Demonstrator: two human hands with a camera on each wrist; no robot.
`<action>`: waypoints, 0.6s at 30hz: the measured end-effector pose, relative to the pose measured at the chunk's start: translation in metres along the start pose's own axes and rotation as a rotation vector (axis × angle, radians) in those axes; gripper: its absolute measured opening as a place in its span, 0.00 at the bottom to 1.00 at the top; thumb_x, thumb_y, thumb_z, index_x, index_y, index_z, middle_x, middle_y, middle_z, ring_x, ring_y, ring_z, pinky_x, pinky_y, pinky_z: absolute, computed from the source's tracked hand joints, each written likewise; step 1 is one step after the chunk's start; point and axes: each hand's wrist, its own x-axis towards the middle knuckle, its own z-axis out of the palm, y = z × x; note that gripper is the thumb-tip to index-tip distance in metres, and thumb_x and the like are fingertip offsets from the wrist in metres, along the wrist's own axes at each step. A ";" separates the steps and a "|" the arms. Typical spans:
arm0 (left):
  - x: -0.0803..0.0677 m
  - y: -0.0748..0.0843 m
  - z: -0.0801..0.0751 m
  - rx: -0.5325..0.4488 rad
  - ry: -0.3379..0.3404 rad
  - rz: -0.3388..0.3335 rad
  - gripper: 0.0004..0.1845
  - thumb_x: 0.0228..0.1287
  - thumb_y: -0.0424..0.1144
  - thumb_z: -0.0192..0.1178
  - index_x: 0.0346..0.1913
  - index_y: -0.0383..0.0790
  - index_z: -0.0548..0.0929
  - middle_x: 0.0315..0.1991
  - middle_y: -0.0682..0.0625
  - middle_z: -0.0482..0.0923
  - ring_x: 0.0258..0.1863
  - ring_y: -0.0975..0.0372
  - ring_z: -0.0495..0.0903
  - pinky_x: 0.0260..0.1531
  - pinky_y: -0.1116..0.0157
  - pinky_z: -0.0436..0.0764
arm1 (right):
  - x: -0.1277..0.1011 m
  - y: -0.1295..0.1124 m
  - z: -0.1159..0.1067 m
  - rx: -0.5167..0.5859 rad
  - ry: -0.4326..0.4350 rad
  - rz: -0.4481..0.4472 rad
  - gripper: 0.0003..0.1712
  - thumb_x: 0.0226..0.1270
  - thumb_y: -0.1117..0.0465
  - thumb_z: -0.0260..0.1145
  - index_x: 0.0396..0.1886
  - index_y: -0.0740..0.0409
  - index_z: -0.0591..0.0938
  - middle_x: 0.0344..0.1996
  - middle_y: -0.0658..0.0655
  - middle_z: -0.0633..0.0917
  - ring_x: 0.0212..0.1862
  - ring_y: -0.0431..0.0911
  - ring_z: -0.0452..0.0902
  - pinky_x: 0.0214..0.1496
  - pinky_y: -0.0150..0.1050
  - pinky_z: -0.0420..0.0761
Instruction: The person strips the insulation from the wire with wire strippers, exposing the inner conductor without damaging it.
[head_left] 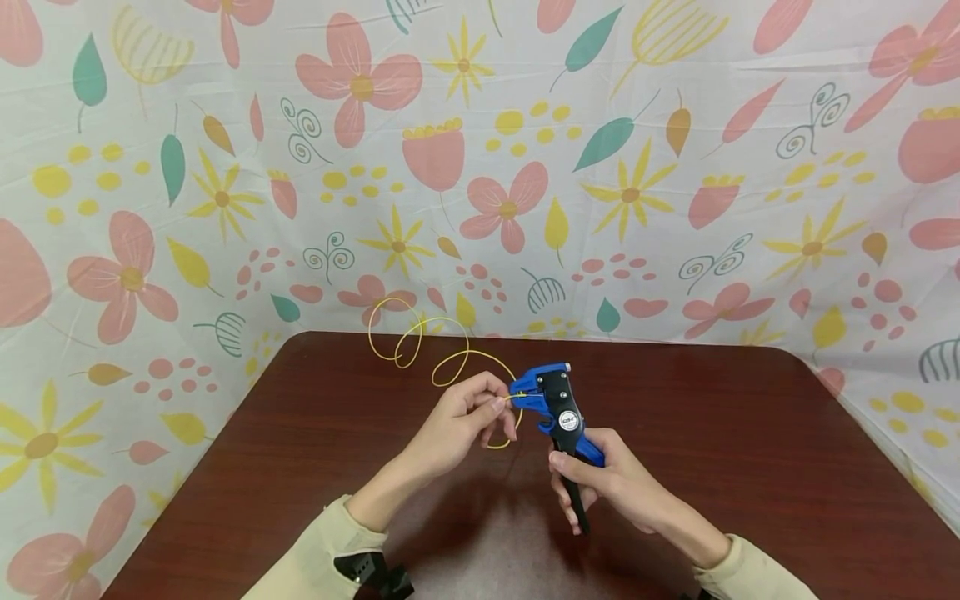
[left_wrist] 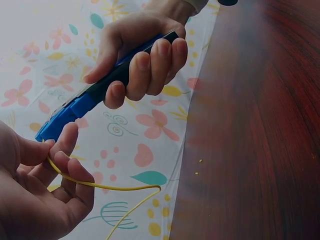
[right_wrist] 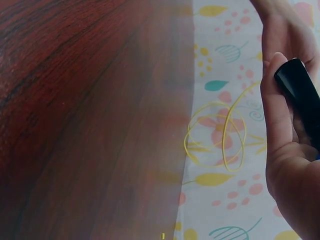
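Wire fed to the stripper

My left hand (head_left: 457, 421) pinched the wire (head_left: 420, 342) at the stripper (head_left: 555, 404), gripped in my right hand (head_left: 611, 483).

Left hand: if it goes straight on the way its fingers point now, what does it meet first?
Probably the blue head of the wire stripper. The left hand pinches the yellow wire with fingertips almost at the tool, which the right hand grips by the handles.

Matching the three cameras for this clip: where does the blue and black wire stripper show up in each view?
Head: wire stripper just right of centre, handles gripped by the right hand.
Left wrist: upper left to centre, running diagonally, fingers wrapped round its handles.
Right wrist: only a black handle tip at the right edge.
Shared landmark: the yellow wire, also the dark red table.
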 end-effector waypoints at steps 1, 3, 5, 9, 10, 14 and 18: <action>0.000 0.000 0.000 -0.002 0.000 0.001 0.07 0.83 0.28 0.47 0.47 0.26 0.74 0.31 0.37 0.86 0.22 0.56 0.72 0.26 0.65 0.73 | 0.000 0.000 0.000 0.000 0.001 -0.001 0.11 0.85 0.69 0.50 0.47 0.75 0.75 0.26 0.82 0.73 0.25 0.48 0.84 0.24 0.68 0.81; 0.000 0.000 0.000 -0.004 0.000 0.002 0.07 0.83 0.28 0.47 0.47 0.27 0.74 0.31 0.37 0.86 0.22 0.56 0.72 0.25 0.64 0.73 | 0.000 0.000 0.000 -0.002 -0.001 -0.007 0.11 0.85 0.69 0.50 0.48 0.76 0.75 0.26 0.81 0.73 0.25 0.47 0.83 0.23 0.67 0.81; 0.000 0.000 0.000 -0.006 -0.003 0.006 0.07 0.83 0.28 0.47 0.46 0.26 0.74 0.31 0.37 0.85 0.22 0.56 0.72 0.25 0.65 0.73 | 0.000 0.000 0.000 -0.005 -0.004 -0.017 0.11 0.85 0.70 0.50 0.49 0.78 0.74 0.25 0.80 0.74 0.25 0.47 0.83 0.22 0.65 0.82; 0.000 0.000 0.000 -0.004 -0.008 0.013 0.08 0.83 0.29 0.47 0.46 0.25 0.73 0.30 0.37 0.85 0.22 0.59 0.72 0.25 0.68 0.73 | 0.000 0.000 -0.001 -0.019 0.000 -0.018 0.12 0.85 0.70 0.50 0.49 0.80 0.74 0.24 0.77 0.74 0.24 0.48 0.82 0.21 0.62 0.83; 0.000 0.000 0.000 -0.003 -0.009 0.014 0.08 0.83 0.29 0.47 0.47 0.24 0.73 0.30 0.38 0.85 0.22 0.59 0.72 0.25 0.69 0.73 | 0.000 0.000 -0.001 -0.022 0.002 -0.017 0.13 0.85 0.70 0.50 0.48 0.81 0.74 0.24 0.77 0.75 0.24 0.49 0.82 0.21 0.62 0.83; 0.000 0.000 0.000 -0.004 -0.008 0.013 0.08 0.82 0.28 0.47 0.47 0.23 0.73 0.30 0.38 0.85 0.22 0.59 0.72 0.25 0.69 0.73 | 0.001 0.001 -0.001 -0.040 0.002 -0.012 0.12 0.85 0.69 0.50 0.44 0.77 0.75 0.24 0.77 0.75 0.22 0.52 0.82 0.23 0.65 0.82; 0.000 0.000 0.000 -0.004 -0.006 0.014 0.09 0.83 0.29 0.47 0.47 0.23 0.73 0.31 0.36 0.85 0.21 0.58 0.72 0.25 0.69 0.73 | 0.001 0.002 -0.001 -0.031 -0.003 -0.013 0.12 0.85 0.70 0.50 0.43 0.74 0.77 0.24 0.77 0.76 0.22 0.58 0.83 0.27 0.67 0.82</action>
